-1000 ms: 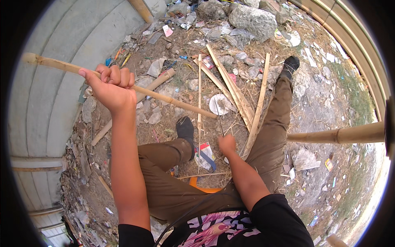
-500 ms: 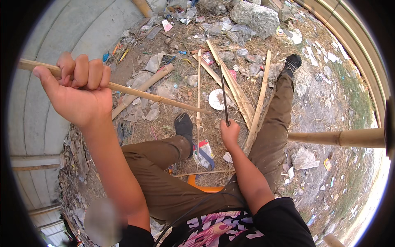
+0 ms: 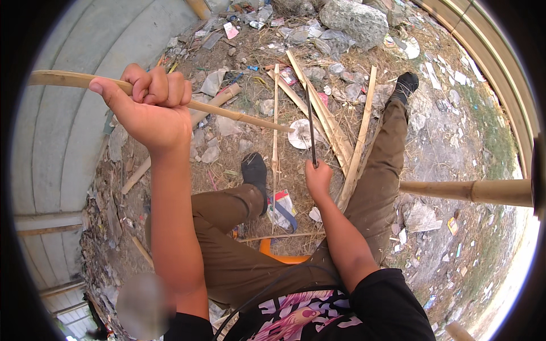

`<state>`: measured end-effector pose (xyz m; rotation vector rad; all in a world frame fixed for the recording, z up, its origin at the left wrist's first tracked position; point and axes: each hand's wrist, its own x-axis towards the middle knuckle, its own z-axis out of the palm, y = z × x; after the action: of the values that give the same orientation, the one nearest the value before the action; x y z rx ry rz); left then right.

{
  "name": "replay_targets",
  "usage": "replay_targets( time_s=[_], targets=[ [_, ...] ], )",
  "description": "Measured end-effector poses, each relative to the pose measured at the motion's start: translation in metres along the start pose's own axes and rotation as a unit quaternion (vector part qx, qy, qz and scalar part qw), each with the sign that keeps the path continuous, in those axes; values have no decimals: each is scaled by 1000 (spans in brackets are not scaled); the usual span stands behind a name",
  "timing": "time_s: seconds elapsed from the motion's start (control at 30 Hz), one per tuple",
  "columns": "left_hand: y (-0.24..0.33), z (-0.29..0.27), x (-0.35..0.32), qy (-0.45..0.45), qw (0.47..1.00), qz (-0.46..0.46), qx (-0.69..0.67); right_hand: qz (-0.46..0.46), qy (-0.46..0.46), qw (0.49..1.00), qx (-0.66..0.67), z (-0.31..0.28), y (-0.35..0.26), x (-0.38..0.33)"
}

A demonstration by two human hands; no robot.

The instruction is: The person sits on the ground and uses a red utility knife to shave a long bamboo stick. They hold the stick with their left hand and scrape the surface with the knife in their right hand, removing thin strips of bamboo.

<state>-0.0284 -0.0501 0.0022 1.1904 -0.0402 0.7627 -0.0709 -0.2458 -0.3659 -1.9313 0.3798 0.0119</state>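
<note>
My left hand (image 3: pixel 156 116) is raised at the left, its fingers wrapped round a long bamboo strip (image 3: pixel 236 115). The strip slants down to the right, and its tip lies in line with a white disc (image 3: pixel 300 133) on the ground. In the middle, my right hand (image 3: pixel 319 179) is closed on a long, thin dark blade (image 3: pixel 311 122) that points away from me, seen nearly edge-on. The strip's tip is just left of the blade; whether they touch I cannot tell. Beyond the blade lie split bamboo pieces (image 3: pixel 333 128), with another thin bamboo strip (image 3: pixel 275 108) to their left.
My legs are spread, with dark socks (image 3: pixel 254 170) on the feet. A bamboo pole (image 3: pixel 472 192) juts in from the right. A large rock (image 3: pixel 355 24) sits at the far side. A curved grey wall (image 3: pixel 85 68) stands left. Litter and dry grass cover the ground.
My left hand has moved right and slightly farther away, carrying the bamboo strip, whose tip now sits farther from me. My right hand and the blade have barely moved.
</note>
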Motion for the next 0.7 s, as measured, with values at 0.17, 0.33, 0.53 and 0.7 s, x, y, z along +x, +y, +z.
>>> replay_targets(
  time_s=[0.17, 0.33, 0.53, 0.7],
  targets=[
    [5, -18, 7, -3, 1000, 0, -4, 57, -79, 986, -134, 20, 40, -7],
    [4, -35, 15, 19, 1000, 1, -2, 84, -136, 964, -213, 13, 42, -12],
    [3, -43, 30, 57, 998, -1, 18, -69, -29, 997, 31, 16, -38, 14],
    [1, -60, 40, 71, 997, -2, 26, -85, 12, 990, 114, 37, -20, 21]
  ],
)
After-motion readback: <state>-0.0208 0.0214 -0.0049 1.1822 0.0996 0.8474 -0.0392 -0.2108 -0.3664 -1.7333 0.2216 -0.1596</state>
